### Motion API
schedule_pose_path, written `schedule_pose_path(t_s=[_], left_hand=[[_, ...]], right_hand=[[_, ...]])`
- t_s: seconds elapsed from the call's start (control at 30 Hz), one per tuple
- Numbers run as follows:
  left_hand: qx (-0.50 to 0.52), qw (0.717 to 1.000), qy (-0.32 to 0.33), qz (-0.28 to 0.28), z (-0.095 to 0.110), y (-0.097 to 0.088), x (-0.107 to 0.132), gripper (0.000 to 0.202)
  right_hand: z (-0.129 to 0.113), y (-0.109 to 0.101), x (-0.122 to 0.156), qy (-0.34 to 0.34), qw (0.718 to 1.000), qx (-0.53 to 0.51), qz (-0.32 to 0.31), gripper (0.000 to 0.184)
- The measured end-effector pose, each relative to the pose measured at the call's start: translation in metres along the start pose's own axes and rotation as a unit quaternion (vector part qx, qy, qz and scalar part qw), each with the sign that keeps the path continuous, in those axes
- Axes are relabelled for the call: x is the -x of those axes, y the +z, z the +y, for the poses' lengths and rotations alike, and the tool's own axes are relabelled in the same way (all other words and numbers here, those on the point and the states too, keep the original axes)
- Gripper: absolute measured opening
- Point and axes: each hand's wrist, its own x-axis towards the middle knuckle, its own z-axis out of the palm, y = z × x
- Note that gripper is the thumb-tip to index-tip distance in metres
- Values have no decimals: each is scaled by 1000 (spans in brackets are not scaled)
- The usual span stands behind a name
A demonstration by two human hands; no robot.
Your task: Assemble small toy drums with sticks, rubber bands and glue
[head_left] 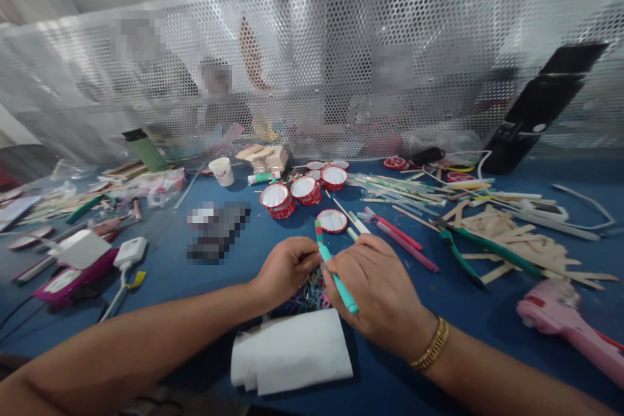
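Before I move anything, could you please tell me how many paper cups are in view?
1: the white paper cup is on the blue table, left of the stacked wooden craft sticks, near the perforated metal screen. Others may be hidden.

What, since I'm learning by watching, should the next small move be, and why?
Probably a short stroke of the turquoise marker on the red-and-green strip: the left hand pinches the strip, and the right hand holds the marker with one end right at it.
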Motion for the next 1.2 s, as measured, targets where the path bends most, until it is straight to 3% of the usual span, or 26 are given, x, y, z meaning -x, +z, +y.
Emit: schedule_pose_path(t_s=[0.27, 0.53, 0.97, 1.2], left_hand=[[24, 1000, -5, 1, 0, -1, 0, 35], [15, 1000, -10, 6, -1, 2, 0, 35], [11, 1000, 8, 6, -1, 0, 0, 34], [0, 1000, 2, 4, -1, 1, 0, 36]], right_hand=[[3, -1, 1, 28, 999, 27, -3, 19], [0, -3, -1, -11, 1000, -12, 24, 13], [2, 0, 1, 16, 1000, 23, 5, 19], [1, 0, 0, -5, 1000, 3, 12, 18]])
